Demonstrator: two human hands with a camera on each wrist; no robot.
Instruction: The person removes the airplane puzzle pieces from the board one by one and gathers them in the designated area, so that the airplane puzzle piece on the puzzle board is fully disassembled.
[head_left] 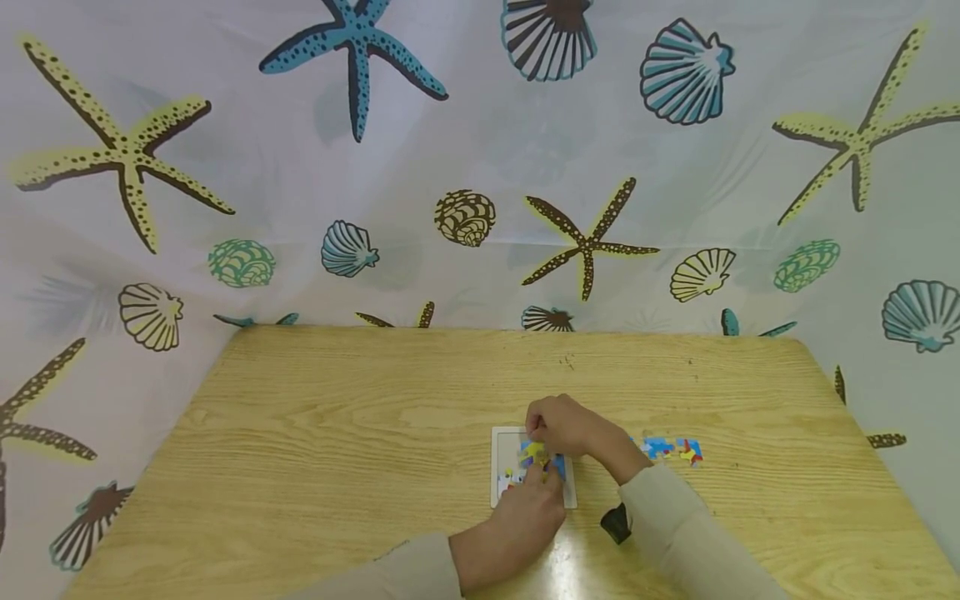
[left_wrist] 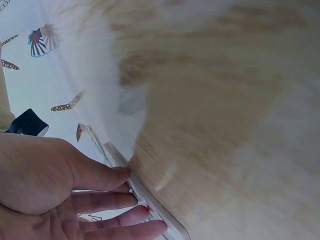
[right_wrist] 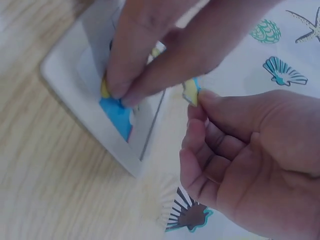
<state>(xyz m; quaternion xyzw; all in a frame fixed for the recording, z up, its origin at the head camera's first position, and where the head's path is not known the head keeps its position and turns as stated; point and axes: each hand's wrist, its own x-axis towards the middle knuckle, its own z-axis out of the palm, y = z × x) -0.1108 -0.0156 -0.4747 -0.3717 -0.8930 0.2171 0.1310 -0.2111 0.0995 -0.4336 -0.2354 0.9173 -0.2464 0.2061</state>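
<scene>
A white-rimmed puzzle tray lies on the table with several colourful jigsaw pieces inside. My right hand is over the tray's far edge. Seen from the right wrist, its thumb and forefinger pinch a yellow and blue jigsaw piece. My left hand reaches over the near side, its extended fingers pressing on blue and yellow pieces in the tray. In the left wrist view, the left thumb lies at the tray's edge; the other fingertips are partly hidden behind that edge.
Loose jigsaw pieces lie right of the tray, partly behind the right forearm. A small black object shows beside the right sleeve. The wooden table is enclosed by a curtain printed with shells and starfish.
</scene>
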